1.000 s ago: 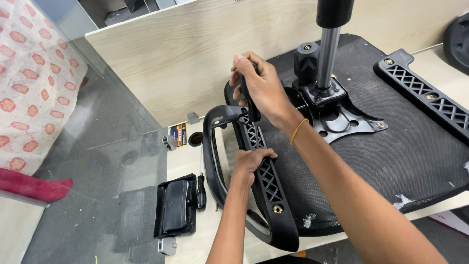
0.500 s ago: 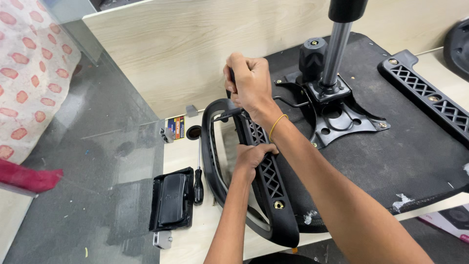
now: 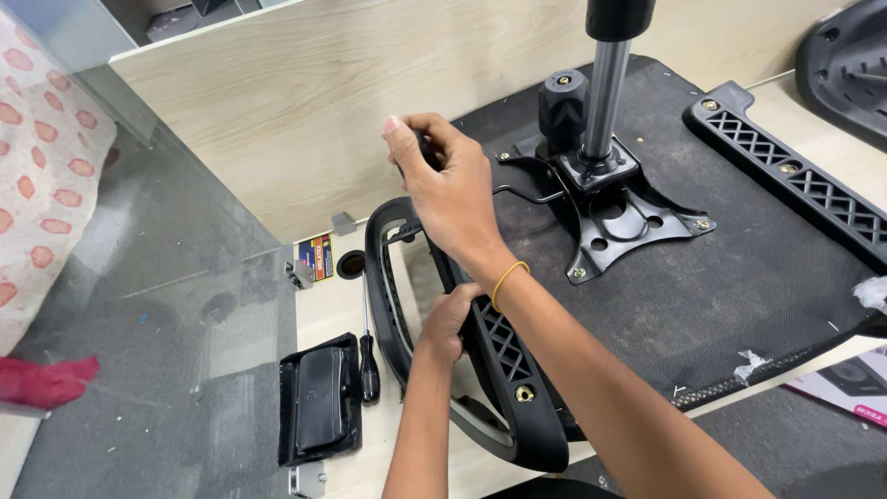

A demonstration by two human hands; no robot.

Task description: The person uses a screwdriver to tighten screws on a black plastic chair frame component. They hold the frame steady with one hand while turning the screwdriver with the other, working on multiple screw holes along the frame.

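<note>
The left hand (image 3: 450, 319) is gripping the curved, glossy black plastic armrest (image 3: 504, 370) with lattice ribbing, while the right hand (image 3: 448, 185) is clenching a dark tool handle (image 3: 423, 148) above the fabric-textured seat underside (image 3: 739, 268).

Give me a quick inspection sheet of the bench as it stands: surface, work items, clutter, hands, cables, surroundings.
Surface: pale wooden bench, partly bare.
Job's things: black plastic loop armrest lying against upturned black chair seat base; chrome gas-lift column standing on it.
Clutter: black-handled screwdriver; black rectangular plastic case.
Grippers: left hand gripping the armrest bar; right hand closed on a dark tool at its top.
Cables: nothing seen.
Surroundings: light wood partition; grey floor.
</note>
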